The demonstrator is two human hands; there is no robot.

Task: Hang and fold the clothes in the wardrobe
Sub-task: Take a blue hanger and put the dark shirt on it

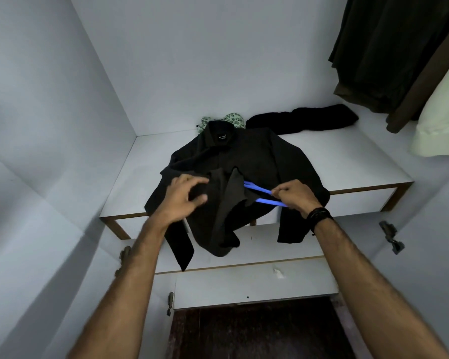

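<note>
My right hand [294, 195] is nearest the edge of the shelf, its fingers curled tight around the end of a blue hanger [263, 195]. A dark wristband [319, 216] sits on that wrist. The hanger's two thin blue arms run from my fist to the left and slip under a raised flap of the black shirt [244, 161].

My left hand [185, 196] is over the shirt's front on the other side of that flap, fingers bent and spread. I cannot tell whether they pinch the cloth or only rest on it.

The shirt lies spread on the white shelf [347, 161] with its collar away from me and a small label showing inside the neck. Its hem and one sleeve hang over the front edge of the shelf toward me.

Just behind the collar lies a green patterned cloth [233, 119], and beside it, to the right, a crumpled black garment [303, 117] against the back wall. Farther right, dark clothes [389, 53] hang down, with a pale garment [443, 117] beside them at the edge of view.
</note>
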